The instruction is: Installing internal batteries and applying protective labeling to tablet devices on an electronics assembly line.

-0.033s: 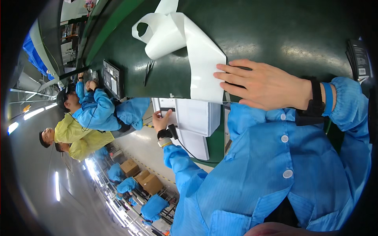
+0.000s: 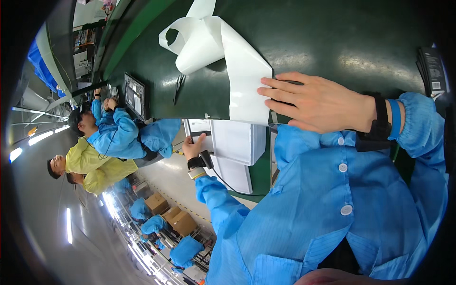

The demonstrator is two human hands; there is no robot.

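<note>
My right hand (image 2: 311, 99) lies flat, fingers stretched out, with the fingertips on the edge of a white glossy sheet (image 2: 249, 88). The sheet's far part curls into a loose roll on the dark green table (image 2: 332, 33), and its near end reaches the table's edge. Below that edge, my left hand (image 2: 192, 148) is at the left side of a white box (image 2: 235, 140). Its thumb and fingers close around a small dark thing that I cannot make out. A black wristband with a cable sits on the left wrist.
Dark tweezers (image 2: 179, 89) lie left of the roll. A black tray-like device (image 2: 136, 95) stands farther left, beside a co-worker in blue (image 2: 116, 135). Dark packages (image 2: 432, 71) are stacked at the far right. Cardboard boxes (image 2: 183, 223) stand beyond the aisle.
My left hand has shifted very slightly to the left. The curled part of the sheet has moved a little; my right hand stays in place.
</note>
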